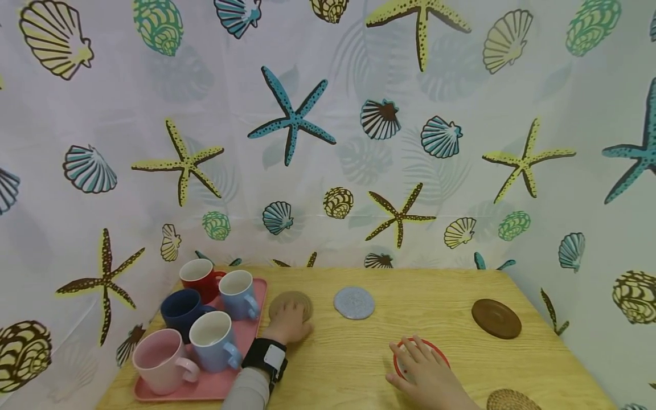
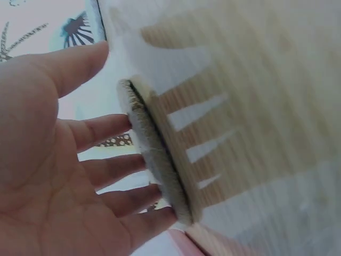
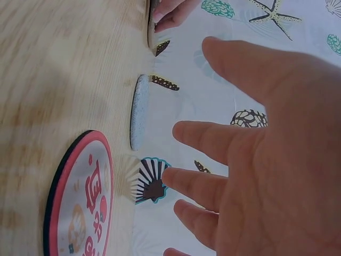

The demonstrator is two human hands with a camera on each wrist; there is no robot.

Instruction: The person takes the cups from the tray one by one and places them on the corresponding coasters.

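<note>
My left hand [image 1: 289, 326] rests its fingertips on a round tan coaster [image 1: 290, 296] beside the mug tray. The left wrist view shows those fingers spread and nearly straight against the face of the coaster [image 2: 160, 154]. Farther right, my right hand [image 1: 427, 373] is over a round white coaster with a red rim [image 1: 439, 351] and partly covers it. In the right wrist view a gap shows between its spread fingers and this printed coaster [image 3: 80, 205]. A blue-grey round coaster [image 1: 355, 303] lies between the hands, farther back.
A pink tray [image 1: 217, 387] at the left holds several mugs: a pink mug [image 1: 160, 364], a navy mug [image 1: 179, 316], a red mug [image 1: 205, 287] and light blue ones. To the right lie a brown coaster [image 1: 496, 319] and a woven coaster [image 1: 512, 400]. A patterned curtain [image 1: 307, 188] surrounds the table.
</note>
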